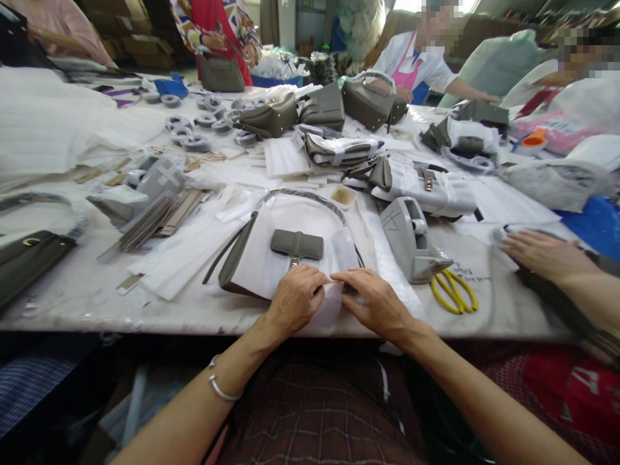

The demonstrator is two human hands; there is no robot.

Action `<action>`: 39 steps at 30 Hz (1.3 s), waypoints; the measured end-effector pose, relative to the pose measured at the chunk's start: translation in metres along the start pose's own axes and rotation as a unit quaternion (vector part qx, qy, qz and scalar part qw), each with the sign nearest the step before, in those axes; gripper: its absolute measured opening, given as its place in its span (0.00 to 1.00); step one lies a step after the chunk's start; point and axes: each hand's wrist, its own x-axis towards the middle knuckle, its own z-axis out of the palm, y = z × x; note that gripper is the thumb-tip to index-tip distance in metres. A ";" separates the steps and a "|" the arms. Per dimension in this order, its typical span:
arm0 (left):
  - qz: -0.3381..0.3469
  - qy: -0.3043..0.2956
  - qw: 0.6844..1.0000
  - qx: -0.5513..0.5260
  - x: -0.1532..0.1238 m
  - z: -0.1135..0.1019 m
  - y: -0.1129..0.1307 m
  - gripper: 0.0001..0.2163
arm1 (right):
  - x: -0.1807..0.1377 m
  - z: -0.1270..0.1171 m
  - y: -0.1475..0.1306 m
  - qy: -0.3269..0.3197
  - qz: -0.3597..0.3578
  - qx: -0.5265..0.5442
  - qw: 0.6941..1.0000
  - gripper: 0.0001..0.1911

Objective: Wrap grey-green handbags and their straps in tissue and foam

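A grey handbag (232, 261) lies flat at the table's near edge, mostly wrapped in white tissue paper (271, 258), with its grey strap flap (296, 245) showing on top. My left hand (296, 298) and my right hand (372, 298) rest side by side on the paper's near edge. The fingers of both hands are curled and pinch the white paper where they meet. A silver bangle (220, 387) sits on my left wrist.
A grey tape dispenser (411, 240) and yellow scissors (453, 290) lie just right of my hands. A co-worker's hand (537, 255) rests flat at the right. Further grey bags (322, 106), tape rolls (194, 132), paper sheets and several people fill the far side.
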 end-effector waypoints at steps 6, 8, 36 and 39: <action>-0.103 0.009 0.992 0.068 0.005 0.007 0.007 0.06 | 0.017 -0.007 -0.002 0.000 0.075 0.015 0.997 0.08; -0.126 0.011 0.989 0.080 0.007 0.008 0.008 0.06 | 0.025 -0.009 -0.003 -0.017 0.092 0.016 0.995 0.09; 0.115 0.013 0.991 0.064 0.002 0.014 -0.006 0.09 | 0.076 0.014 0.025 -0.057 0.290 -0.073 0.953 0.07; 0.107 -0.004 0.991 0.074 0.001 0.015 -0.005 0.14 | 0.078 0.015 0.020 -0.040 0.293 -0.072 0.953 0.06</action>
